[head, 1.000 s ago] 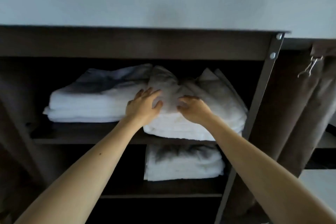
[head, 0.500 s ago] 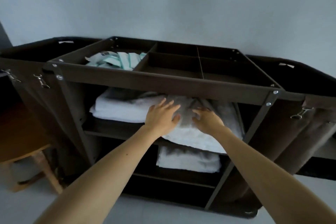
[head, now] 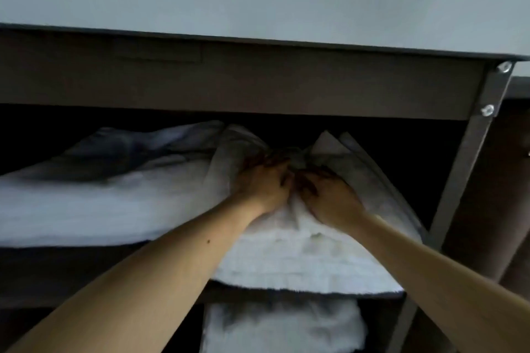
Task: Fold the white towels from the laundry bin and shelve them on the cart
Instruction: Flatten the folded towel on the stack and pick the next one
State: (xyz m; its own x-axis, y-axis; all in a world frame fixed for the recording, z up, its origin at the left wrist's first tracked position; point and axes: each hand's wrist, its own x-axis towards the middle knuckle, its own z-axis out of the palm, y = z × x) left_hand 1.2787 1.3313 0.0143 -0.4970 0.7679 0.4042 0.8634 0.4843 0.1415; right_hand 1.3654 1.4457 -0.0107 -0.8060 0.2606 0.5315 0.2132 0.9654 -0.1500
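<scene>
Both hands have drawn together since half a second ago, and the view has dropped close to the cart, so its top tray is no longer seen. The left hand and right hand now sit almost touching on top of the right-hand towel stack, where the cloth has bunched into a ridge between them.

The left hand's fingers seem laid forward on the towel, pressing rather than clutching. The right hand's fingertips bend into the fold in deep shadow, and whether they pinch cloth cannot be told.

This stack lies on the upper shelf, its front edge hanging slightly over the lip, just beside the upright post. A second folded stack lies to its left, touching it, and another towel sits on the shelf below.

Placement looks nearly done: the towel is on the cart, and what remains appears to be smoothing the raised middle and nudging the stack back before returning to the bin, which is out of view.
</scene>
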